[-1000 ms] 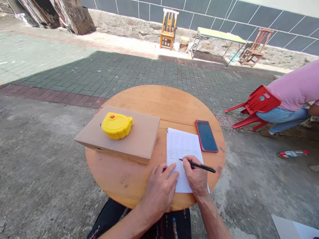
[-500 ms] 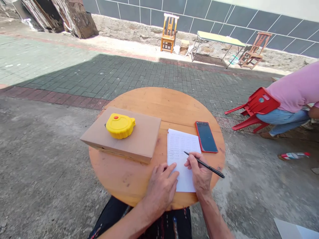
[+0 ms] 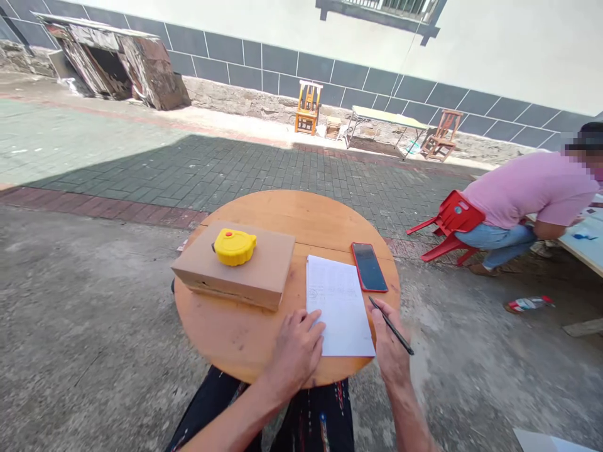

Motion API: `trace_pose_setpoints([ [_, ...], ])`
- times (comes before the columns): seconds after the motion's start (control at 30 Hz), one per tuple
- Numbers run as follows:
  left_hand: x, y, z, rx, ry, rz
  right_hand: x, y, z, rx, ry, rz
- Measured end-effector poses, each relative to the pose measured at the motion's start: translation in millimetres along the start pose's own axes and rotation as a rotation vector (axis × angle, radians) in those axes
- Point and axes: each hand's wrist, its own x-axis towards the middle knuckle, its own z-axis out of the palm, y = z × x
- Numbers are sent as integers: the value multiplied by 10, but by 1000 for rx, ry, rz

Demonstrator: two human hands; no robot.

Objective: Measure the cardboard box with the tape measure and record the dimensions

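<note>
On table, right hand gripping pen

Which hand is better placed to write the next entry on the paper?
Right: the right hand holds the pen beside the paper. The left hand rests open, fingertips on its lower left edge.

right hand gripping pen, paper

One pen, one phone, one tape measure
</note>
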Motion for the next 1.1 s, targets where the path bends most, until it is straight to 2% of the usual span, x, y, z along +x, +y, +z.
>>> trace_pose_setpoints([
  [0.17, -31, -5, 29, 37, 19, 16, -129, 154, 128, -69, 72, -182],
  [0.27, -51, 7, 31, 56, 39, 23, -154, 207, 176, -41, 97, -226],
  [0.43, -71, 39, 25, 68, 56, 21, -166, 326, 172, 12, 118, -239],
  [0.63, -91, 29, 43, 90, 77, 12, -107, 354, 127, 94, 193, -156],
  [0.83, -113, 28, 39, 114, 132, 28, -103, 316, 98, 135, 189, -133],
  [1.1, -115, -3, 87, 93, 179, 37, -171, 346, 112, 158, 153, -196],
])
